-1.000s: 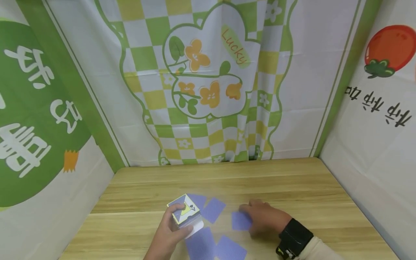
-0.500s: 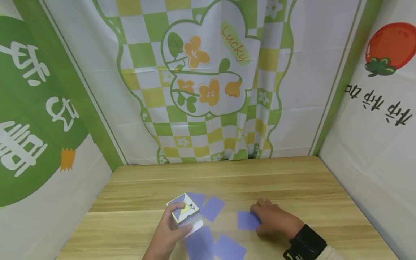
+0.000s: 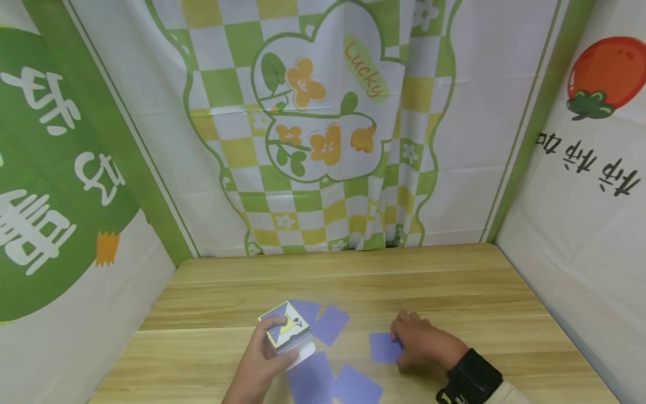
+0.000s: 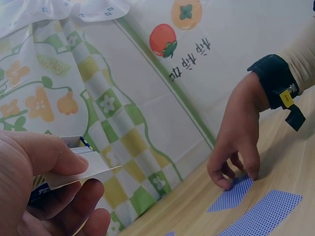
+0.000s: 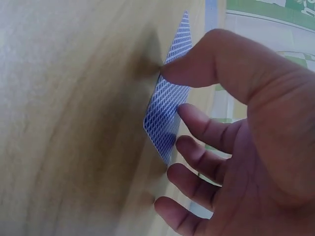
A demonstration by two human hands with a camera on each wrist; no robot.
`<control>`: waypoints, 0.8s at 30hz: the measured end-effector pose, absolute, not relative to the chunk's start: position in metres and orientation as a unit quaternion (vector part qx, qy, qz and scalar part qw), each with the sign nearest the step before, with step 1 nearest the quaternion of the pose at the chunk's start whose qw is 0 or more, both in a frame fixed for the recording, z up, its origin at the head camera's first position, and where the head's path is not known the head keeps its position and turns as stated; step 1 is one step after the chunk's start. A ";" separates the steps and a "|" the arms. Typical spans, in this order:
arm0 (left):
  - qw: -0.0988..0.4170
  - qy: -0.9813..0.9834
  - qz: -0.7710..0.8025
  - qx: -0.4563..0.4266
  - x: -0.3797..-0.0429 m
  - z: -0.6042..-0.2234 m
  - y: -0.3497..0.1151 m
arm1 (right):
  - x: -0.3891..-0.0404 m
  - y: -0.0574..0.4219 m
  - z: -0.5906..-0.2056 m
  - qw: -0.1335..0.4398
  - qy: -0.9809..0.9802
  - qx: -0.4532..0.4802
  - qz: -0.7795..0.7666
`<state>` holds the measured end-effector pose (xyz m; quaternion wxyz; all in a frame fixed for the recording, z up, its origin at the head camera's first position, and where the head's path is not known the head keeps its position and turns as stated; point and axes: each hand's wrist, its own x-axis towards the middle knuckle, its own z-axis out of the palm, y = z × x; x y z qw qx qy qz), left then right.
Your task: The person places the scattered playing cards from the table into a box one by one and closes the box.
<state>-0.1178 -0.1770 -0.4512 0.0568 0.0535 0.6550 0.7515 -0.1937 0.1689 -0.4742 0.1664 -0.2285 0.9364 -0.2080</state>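
Observation:
My left hand (image 3: 262, 353) grips a playing card box (image 3: 292, 325) with an ace printed on it, held over the table. In the left wrist view the thumb presses the white flap (image 4: 74, 169), and card edges show in the open end. My right hand (image 3: 424, 342) is low at the table on the right, pinching a blue-backed playing card (image 3: 384, 348). Seen from the right wrist, the thumb is at one long edge of this face-down card (image 5: 170, 103) and the index fingertip at the opposite edge; the other fingers curve beside it.
Several blue-backed cards lie face down around the box: one card (image 3: 332, 325) beyond it, another card (image 3: 310, 381) and a third card (image 3: 358, 386) nearer the front. The wooden table (image 3: 454, 280) is enclosed by printed curtains (image 3: 313, 213).
My right hand has slid the card to the right, away from the others, then drawn it very slightly nearer. The left hand keeps holding the box in place.

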 end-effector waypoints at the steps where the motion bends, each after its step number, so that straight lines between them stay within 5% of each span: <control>1: 0.057 0.656 0.751 0.057 -0.118 -0.451 -0.177 | -0.194 0.169 -0.475 0.165 0.936 -0.231 -0.209; 24: 0.074 0.666 0.740 0.058 -0.117 -0.447 -0.176 | -0.198 0.165 -0.474 0.189 0.940 -0.204 -0.198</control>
